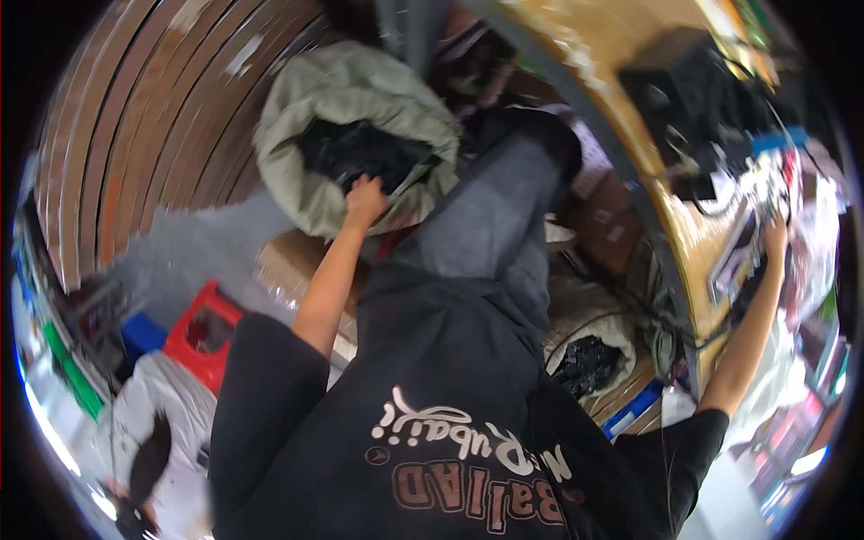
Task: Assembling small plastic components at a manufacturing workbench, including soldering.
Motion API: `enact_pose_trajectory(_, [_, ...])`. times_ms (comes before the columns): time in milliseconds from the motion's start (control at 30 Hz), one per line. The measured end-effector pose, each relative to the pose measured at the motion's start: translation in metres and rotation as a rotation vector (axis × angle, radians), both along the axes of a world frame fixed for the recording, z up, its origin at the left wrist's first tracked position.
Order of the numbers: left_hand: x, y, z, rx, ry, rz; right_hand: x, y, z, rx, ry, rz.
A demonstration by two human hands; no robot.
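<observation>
Here the person leans forward over their own dark shirt (432,423) and grey trouser leg (490,225), with 2 bare arms stretched out in different directions. The left hand (364,200) reaches down into the mouth of a big pale green sack (342,99) that stands open on the floor beside a brown shutter wall (144,117). Its fingers are curled together at the lip of the sack, right against the black pieces (355,148) piled inside, but the view is too blurred to tell whether they are clamped on one of those pieces or only on the sack's edge. The right hand (774,236) is far off on the other side, raised to the edge of a worn yellow workbench (630,54). It rests among a clutter of cables and small parts there, just beside a flat grey device (733,256); its fingers look bent, though whether they grip anything cannot be told. Below the bench, between the person's leg and right arm, a 2nd, smaller sack (589,360) lies open with more black pieces in it, and a blue tray (634,409) sits just beside it. On the floor to the left stands a red crate (202,333), well apart from both hands.
</observation>
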State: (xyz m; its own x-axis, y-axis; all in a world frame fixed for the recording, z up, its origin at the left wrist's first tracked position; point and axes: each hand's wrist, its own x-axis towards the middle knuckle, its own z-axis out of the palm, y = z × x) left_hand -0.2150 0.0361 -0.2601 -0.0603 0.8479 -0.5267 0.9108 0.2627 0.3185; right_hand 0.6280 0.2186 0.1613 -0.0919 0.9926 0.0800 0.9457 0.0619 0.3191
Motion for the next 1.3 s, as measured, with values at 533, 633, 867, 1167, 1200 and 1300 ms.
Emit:
enact_pose_trajectory(533, [-0.064, 0.013, -0.028, 0.177, 0.010, 0.989, -0.139, -0.007, -0.013, -0.066, 0.028, -0.373])
enact_pose_trajectory(633, [-0.086, 0.034, -0.074, 0.227, 0.018, 1.342, -0.113, -0.017, -0.008, 0.077, 0.339, -0.160])
enact_pose_trajectory(867, [-0.112, 0.051, -0.090, 0.101, -0.235, 1.676, -0.142, -0.047, 0.000, 0.112, 0.284, -0.210])
enact_pose_trajectory(1167, [-0.082, 0.019, 0.034, 0.733, -0.773, 1.542, -0.290, -0.119, 0.034, 0.546, 0.561, -0.144])
enact_pose_trajectory(1200, [-0.079, 0.014, 0.054, 0.762, -0.946, 1.545, -0.299, -0.131, 0.035, 0.553, 0.563, -0.151])
enact_pose_trajectory(1300, [-0.033, 0.001, 0.142, 0.681, -1.162, 1.346, -0.327, -0.163, 0.033, 0.744, 0.788, -0.112])
